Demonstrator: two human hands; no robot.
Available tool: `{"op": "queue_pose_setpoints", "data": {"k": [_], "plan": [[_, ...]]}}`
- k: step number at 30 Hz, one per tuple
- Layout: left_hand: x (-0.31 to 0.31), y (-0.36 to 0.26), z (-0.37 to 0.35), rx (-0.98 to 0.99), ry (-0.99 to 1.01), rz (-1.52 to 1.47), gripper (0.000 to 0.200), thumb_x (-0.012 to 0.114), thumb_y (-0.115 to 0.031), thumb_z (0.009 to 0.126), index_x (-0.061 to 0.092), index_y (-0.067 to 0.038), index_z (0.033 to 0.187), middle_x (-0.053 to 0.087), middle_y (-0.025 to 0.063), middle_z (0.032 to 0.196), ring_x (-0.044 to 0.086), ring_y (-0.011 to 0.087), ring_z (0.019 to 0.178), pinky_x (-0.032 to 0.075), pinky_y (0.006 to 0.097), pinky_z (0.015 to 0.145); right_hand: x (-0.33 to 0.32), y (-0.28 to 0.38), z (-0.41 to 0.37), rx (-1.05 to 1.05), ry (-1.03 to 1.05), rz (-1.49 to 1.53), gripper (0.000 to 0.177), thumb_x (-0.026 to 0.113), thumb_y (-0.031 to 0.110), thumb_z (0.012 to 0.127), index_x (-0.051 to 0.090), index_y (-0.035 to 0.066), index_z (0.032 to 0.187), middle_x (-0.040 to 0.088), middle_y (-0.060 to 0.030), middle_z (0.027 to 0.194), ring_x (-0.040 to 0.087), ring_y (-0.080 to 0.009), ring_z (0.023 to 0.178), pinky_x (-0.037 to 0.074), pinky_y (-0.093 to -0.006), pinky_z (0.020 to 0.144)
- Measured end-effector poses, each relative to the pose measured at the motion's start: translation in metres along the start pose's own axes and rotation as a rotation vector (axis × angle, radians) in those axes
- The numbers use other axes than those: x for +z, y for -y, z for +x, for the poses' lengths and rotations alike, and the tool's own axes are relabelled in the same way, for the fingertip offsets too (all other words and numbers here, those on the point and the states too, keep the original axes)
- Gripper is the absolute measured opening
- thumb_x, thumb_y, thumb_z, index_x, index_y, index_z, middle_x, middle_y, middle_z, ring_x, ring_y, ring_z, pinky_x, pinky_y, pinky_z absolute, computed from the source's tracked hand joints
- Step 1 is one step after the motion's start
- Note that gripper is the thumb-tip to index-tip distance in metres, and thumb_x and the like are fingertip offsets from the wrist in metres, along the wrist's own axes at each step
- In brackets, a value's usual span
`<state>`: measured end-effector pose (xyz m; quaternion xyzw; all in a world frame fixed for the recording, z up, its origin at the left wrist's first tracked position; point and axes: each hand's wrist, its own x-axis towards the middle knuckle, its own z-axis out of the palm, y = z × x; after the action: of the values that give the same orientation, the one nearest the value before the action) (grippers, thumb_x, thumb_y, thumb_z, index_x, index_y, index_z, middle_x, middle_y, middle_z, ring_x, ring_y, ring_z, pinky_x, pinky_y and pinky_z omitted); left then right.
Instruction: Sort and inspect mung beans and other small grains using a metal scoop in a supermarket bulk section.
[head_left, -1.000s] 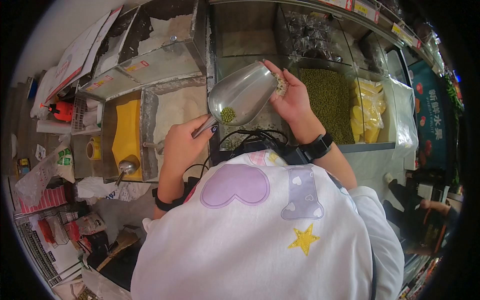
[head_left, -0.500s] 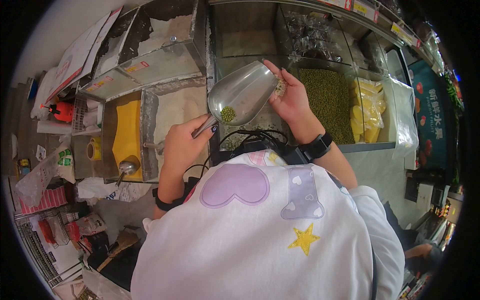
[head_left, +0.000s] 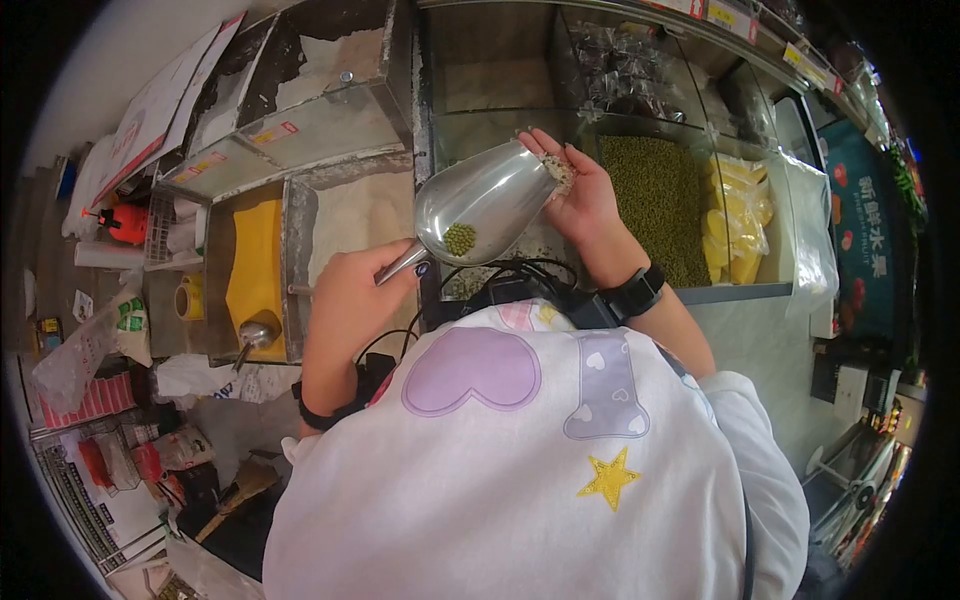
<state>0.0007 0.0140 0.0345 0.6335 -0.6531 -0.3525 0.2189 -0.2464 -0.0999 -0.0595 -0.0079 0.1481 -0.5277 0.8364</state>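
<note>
Handle (head_left: pixel 400 262) of the metal scoop (head_left: pixel 490 195) is gripped by the left hand (head_left: pixel 350 295), and careless tipping could roll out the green beans (head_left: pixel 459 239) beside it. At the scoop's mouth the right hand (head_left: pixel 583 205) lies open, palm up, where a knock might spill its pale grains (head_left: pixel 558 174), too small to identify, toward the bean heap (head_left: pixel 655 205) right of the scoop.

1. Our left hand (head_left: pixel 350 290): curled round the handle of the scoop (head_left: pixel 488 205), thumbnail dark.
2. Our left forearm (head_left: pixel 332 355): stretched forward to the scoop's handle end.
3. Our right hand (head_left: pixel 583 207): palm up, fingers extended, just beside the scoop's mouth.
4. Our right forearm (head_left: pixel 680 335): slanted inward toward the scoop's mouth.
</note>
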Motion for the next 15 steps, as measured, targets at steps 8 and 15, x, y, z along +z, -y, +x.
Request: {"op": "queue_pose_setpoints", "data": {"k": [8, 15], "plan": [[-0.008, -0.010, -0.005, 0.017, -0.010, 0.083, 0.029, 0.063, -0.011, 0.076, 0.063, -0.003, 0.103, 0.049, 0.0053, 0.056, 0.040, 0.0066, 0.051, 0.035, 0.0244, 0.047, -0.006, -0.001, 0.001, 0.028, -0.010, 0.022, 0.044, 0.026, 0.021, 0.095, 0.036, -0.006, 0.128, 0.038, -0.0207, 0.133, 0.041, -0.0310, 0.121, 0.035, -0.0387, 0.102], [-0.009, -0.006, -0.008, -0.031, -0.026, 0.123, 0.029, 0.062, -0.010, 0.074, 0.063, -0.003, 0.103, 0.047, 0.0077, 0.056, 0.038, 0.0071, 0.051, 0.034, 0.0240, 0.047, -0.014, 0.001, 0.003, 0.063, -0.080, 0.070, 0.043, 0.025, 0.022, 0.094, 0.039, -0.004, 0.126, 0.043, -0.0174, 0.130, 0.047, -0.0300, 0.115, 0.041, -0.0368, 0.097]]}}
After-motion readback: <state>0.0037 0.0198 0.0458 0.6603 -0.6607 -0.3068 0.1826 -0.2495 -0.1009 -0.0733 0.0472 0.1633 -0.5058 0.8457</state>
